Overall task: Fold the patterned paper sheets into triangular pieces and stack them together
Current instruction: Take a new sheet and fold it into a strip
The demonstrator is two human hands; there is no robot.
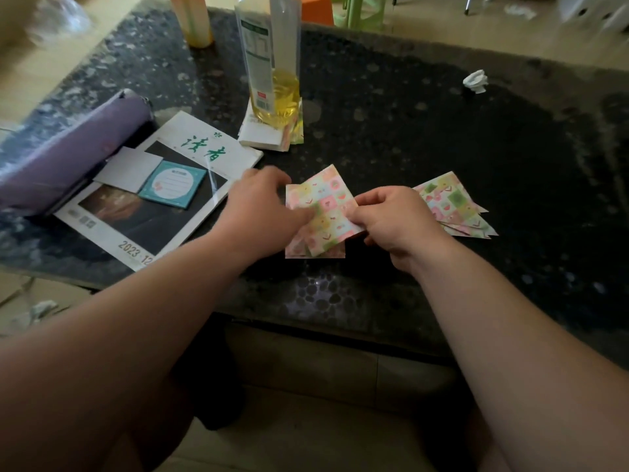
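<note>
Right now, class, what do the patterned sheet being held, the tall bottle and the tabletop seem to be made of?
Patterned sheet: thin printed paper, matte; it flexes. Tall bottle: likely clear plastic; yellow liquid shows through. Tabletop: dark speckled stone or stone-look, faintly glossy.

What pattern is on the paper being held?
The paper sheet shows pastel pink, green and blue squares; head view shows it best.

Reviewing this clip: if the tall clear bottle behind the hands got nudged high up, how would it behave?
The bottle is tall and narrow, so a high nudge would probably tip it. Only a little yellow liquid sits at the bottom, so it is likely light. It stands on a paper pad, perhaps an unsteady footing.
</note>
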